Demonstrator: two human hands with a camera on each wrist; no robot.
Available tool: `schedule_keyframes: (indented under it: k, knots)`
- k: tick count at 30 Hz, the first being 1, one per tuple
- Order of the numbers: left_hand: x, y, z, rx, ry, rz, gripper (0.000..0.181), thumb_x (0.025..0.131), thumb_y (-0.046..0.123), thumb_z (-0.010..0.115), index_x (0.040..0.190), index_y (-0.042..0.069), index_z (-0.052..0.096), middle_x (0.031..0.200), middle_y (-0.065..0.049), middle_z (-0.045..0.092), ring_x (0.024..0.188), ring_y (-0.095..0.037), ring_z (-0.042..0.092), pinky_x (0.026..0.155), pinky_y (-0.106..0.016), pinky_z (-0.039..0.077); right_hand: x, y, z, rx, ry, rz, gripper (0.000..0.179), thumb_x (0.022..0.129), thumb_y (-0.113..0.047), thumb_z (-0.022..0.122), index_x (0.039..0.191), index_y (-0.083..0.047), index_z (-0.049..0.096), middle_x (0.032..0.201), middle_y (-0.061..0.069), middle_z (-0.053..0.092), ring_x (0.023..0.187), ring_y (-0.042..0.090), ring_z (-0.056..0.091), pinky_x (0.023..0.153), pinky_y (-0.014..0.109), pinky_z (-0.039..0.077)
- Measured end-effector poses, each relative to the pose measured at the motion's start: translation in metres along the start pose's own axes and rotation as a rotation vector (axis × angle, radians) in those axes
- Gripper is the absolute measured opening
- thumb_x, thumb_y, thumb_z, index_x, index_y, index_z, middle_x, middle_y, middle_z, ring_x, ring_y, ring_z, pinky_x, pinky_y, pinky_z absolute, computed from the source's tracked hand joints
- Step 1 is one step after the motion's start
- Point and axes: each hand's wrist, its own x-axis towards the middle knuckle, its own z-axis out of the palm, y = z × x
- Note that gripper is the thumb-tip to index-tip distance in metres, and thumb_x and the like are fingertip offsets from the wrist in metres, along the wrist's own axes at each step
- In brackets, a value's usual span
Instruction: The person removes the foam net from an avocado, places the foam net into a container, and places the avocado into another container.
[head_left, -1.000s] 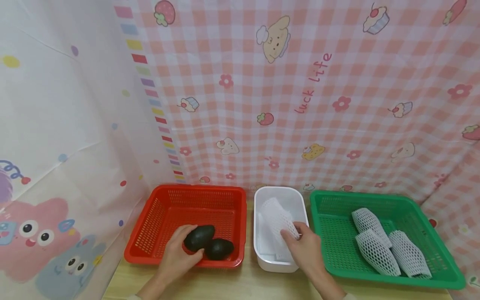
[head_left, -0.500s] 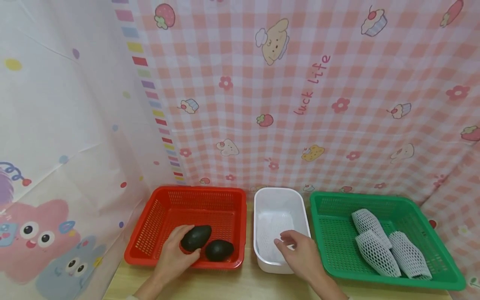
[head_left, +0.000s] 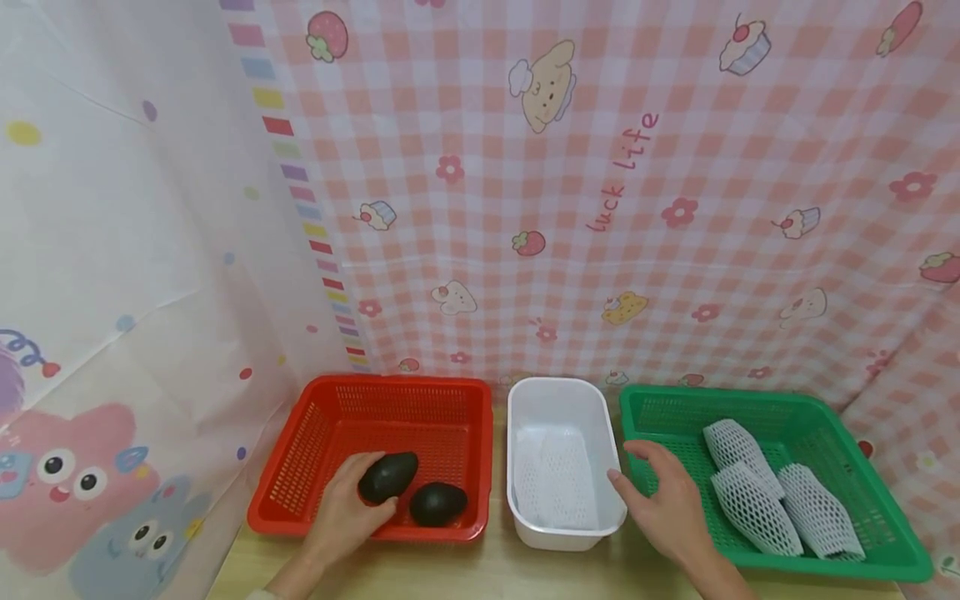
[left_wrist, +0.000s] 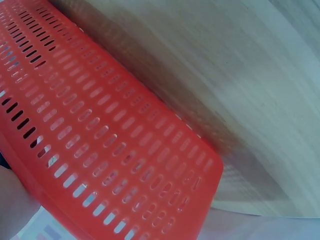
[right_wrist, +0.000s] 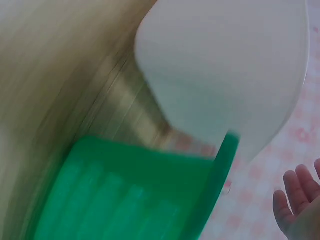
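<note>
My left hand [head_left: 341, 510] reaches over the front of the red basket [head_left: 405, 382], fingers and thumb round a dark avocado [head_left: 388, 477]. A second avocado [head_left: 438, 505] lies to its right in that basket. In the left wrist view the hand [left_wrist: 15, 210] shows only at the edge, beside the basket's slotted wall [left_wrist: 115, 125]. My right hand [head_left: 671, 504], holding nothing, hovers between the white bin [head_left: 566, 539] and the green basket [head_left: 738, 392], fingers loosely bent. White foam net sleeves [head_left: 562, 475] lie in the bin. The right wrist view shows this hand's fingers [right_wrist: 298, 190] apart.
Three fruit-shaped things in white foam nets [head_left: 753, 510] lie together in the right part of the green basket. All three containers stand side by side on a light wooden table [head_left: 495, 575]. Behind them hangs a pink checked cloth [head_left: 480, 200].
My right hand has let go of a foam net sleeve, which dropped into the white bin, and has moved right toward the green basket. The left hand and its avocado have shifted slightly left.
</note>
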Motion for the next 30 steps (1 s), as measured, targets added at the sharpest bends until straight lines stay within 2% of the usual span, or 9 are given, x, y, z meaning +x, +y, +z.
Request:
schedule_keyframes:
  k: [8,14,22,30]
  knots:
    - [0.006,-0.004,-0.004,0.03,-0.067,-0.109,0.065,0.075,0.009,0.089,0.135,0.004,0.065,0.128,-0.009,0.067,0.113,-0.028,0.066,0.094,-0.051,0.054,-0.004,0.034,-0.028,-0.037,-0.084,0.09,0.051,0.094,-0.026,0.08,0.134,-0.001,0.061,0.136,0.024,0.062,0.125,0.047,0.055,0.093,0.067,0.045]
    - [0.011,-0.005,-0.004,0.071,-0.119,-0.118,0.066,0.074,0.009,0.089,0.135,0.001,0.065,0.127,-0.013,0.067,0.114,-0.031,0.066,0.094,-0.052,0.055,-0.009,0.06,-0.041,-0.091,-0.103,0.127,0.062,0.093,-0.031,0.08,0.139,0.003,0.056,0.141,0.029,0.055,0.129,0.052,0.05,0.094,0.068,0.043]
    - [0.015,-0.007,-0.004,0.116,-0.25,-0.144,0.068,0.069,0.008,0.091,0.131,-0.006,0.066,0.125,-0.019,0.068,0.112,-0.035,0.066,0.094,-0.054,0.055,-0.012,0.092,-0.055,-0.18,-0.147,0.145,0.081,0.09,-0.038,0.083,0.144,0.011,0.047,0.145,0.038,0.048,0.128,0.058,0.046,0.096,0.071,0.04]
    - [0.026,-0.014,-0.003,0.107,-0.33,-0.158,0.066,0.061,0.002,0.09,0.123,-0.007,0.068,0.114,-0.017,0.073,0.095,-0.025,0.069,0.08,-0.043,0.057,-0.011,0.114,-0.07,-0.278,-0.194,0.187,0.091,0.088,-0.046,0.083,0.146,0.011,0.043,0.144,0.042,0.044,0.123,0.063,0.045,0.091,0.074,0.041]
